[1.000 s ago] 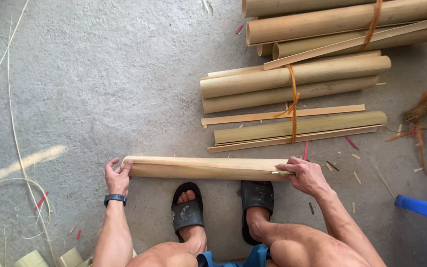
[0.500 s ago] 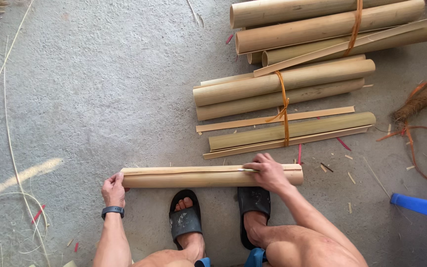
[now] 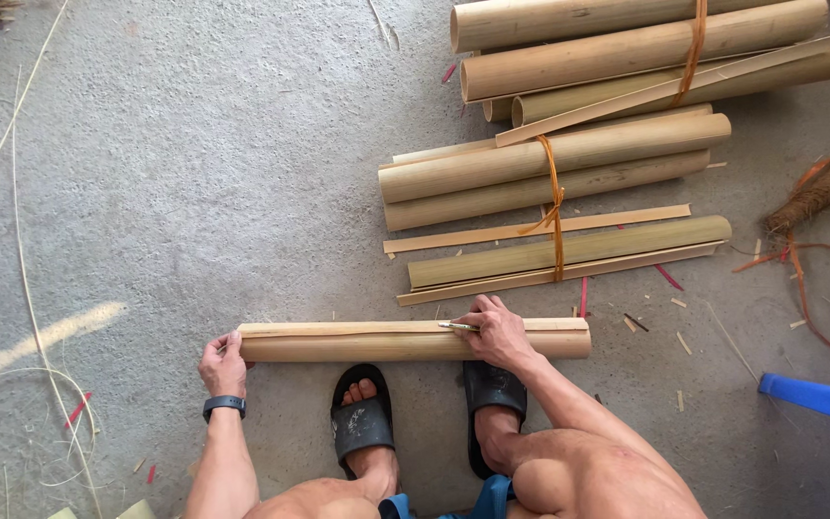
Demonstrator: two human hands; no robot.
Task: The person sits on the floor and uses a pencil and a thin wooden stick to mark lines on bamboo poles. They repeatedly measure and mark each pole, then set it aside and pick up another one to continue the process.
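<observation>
A split bamboo section [image 3: 377, 341] lies crosswise on the concrete floor just beyond my feet in black sandals. My left hand [image 3: 222, 363], with a dark watch at the wrist, grips the bamboo's left end. My right hand [image 3: 495, 330] rests on top of the bamboo near its middle and holds a small pen-like marker [image 3: 457, 327], its tip pointing left along the upper edge.
Bundles of bamboo sections [image 3: 549, 178] tied with orange strips lie farther out at the upper right. Loose thin strips [image 3: 21, 240] curve along the left. A blue object [image 3: 818, 399] lies at the right, with fibrous scraps [image 3: 823, 187] above it.
My right hand has slid left from the bamboo's right end to its middle, now with the marker on the top edge. My left hand stays on the left end.
</observation>
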